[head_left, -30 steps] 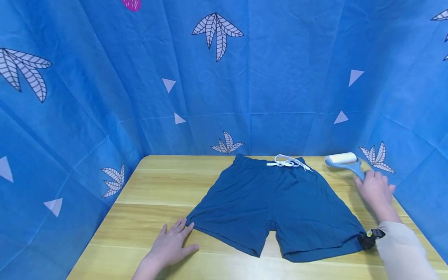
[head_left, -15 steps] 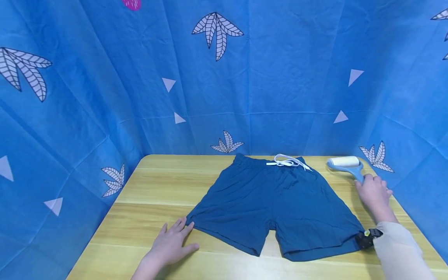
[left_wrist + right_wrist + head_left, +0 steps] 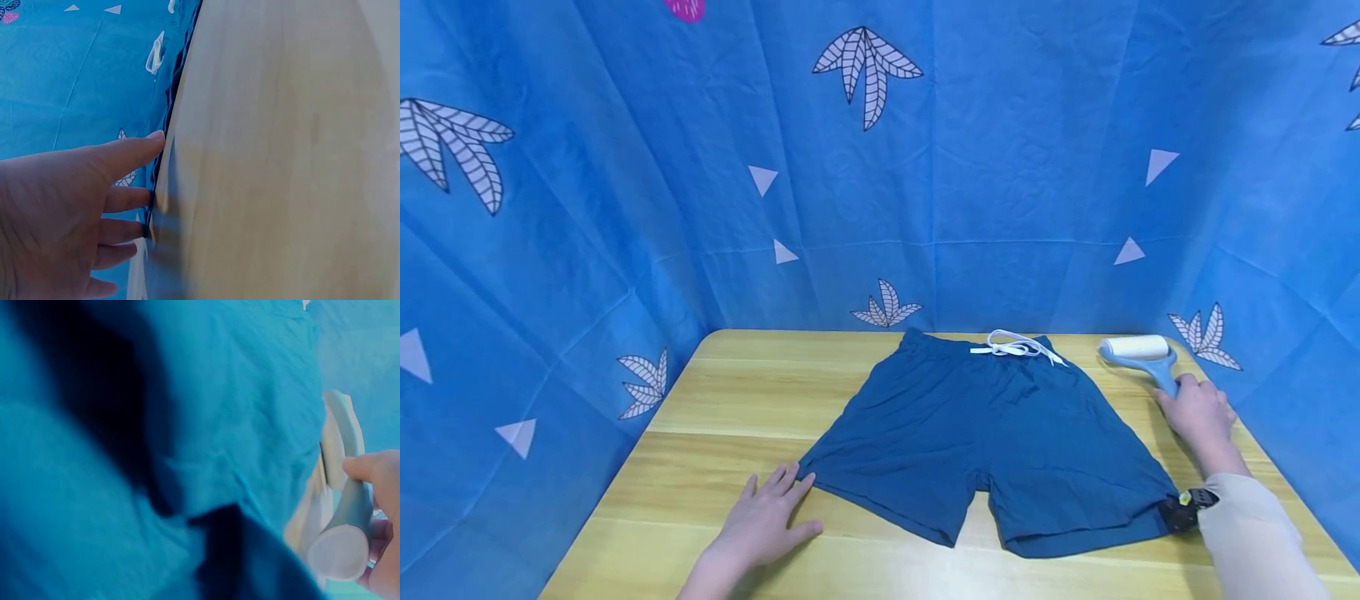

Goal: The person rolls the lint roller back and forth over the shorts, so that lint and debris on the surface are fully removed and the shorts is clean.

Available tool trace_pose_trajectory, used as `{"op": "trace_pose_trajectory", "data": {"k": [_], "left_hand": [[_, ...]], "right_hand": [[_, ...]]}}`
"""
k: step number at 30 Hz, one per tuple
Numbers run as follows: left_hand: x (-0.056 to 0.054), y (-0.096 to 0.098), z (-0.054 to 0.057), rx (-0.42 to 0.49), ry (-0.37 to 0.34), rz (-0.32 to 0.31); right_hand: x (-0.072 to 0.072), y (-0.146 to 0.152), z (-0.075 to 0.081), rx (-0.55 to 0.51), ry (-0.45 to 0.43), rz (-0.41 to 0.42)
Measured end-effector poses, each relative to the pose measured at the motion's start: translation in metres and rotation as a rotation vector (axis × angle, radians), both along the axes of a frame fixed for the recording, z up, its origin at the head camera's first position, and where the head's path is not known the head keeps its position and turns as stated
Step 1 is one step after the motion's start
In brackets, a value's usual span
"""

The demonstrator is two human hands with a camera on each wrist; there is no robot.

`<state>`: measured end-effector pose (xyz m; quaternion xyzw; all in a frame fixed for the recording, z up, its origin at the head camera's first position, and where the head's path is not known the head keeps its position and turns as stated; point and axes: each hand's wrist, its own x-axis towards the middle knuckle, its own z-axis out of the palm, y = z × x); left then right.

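My right hand [image 3: 1201,417] grips the handle of a lint roller [image 3: 1137,347], which has a white roll and a light blue frame, at the back right of the table. In the right wrist view, thumb and fingers wrap round the handle [image 3: 355,503]. Dark blue shorts [image 3: 1000,425] lie spread flat, the waistband with its white drawstring [image 3: 1015,346] at the far side. My left hand [image 3: 760,521] has its fingers extended, the fingertips at the outer corner of the left leg hem. In the left wrist view, the left hand [image 3: 69,206] appears with no object in its grasp.
A wooden table [image 3: 737,400] bears the shorts and the roller. A blue patterned cloth [image 3: 1000,167] hangs along the back and both sides. A small black device [image 3: 1183,510] at the right wrist overlaps the right leg of the shorts.
Over the last second, my right hand and the lint roller have shifted a little toward me. The left hand and the shorts stay in place.
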<state>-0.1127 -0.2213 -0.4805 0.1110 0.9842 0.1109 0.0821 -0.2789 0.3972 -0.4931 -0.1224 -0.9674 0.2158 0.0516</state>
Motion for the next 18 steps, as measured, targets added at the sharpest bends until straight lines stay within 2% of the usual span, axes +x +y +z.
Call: {"op": "trace_pose_trajectory", "data": {"k": [9, 13, 18], "left_hand": [[-0.003, -0.005, 0.000, -0.016, 0.061, -0.017], [-0.008, -0.008, 0.007, -0.017, 0.096, -0.032], [-0.020, -0.011, 0.019, -0.028, 0.143, -0.051]], "right_hand": [[0.006, 0.005, 0.010, 0.002, -0.013, 0.028], [0.008, 0.007, 0.020, 0.021, 0.017, 0.034], [0.009, 0.006, 0.034, 0.035, 0.085, 0.056]]}}
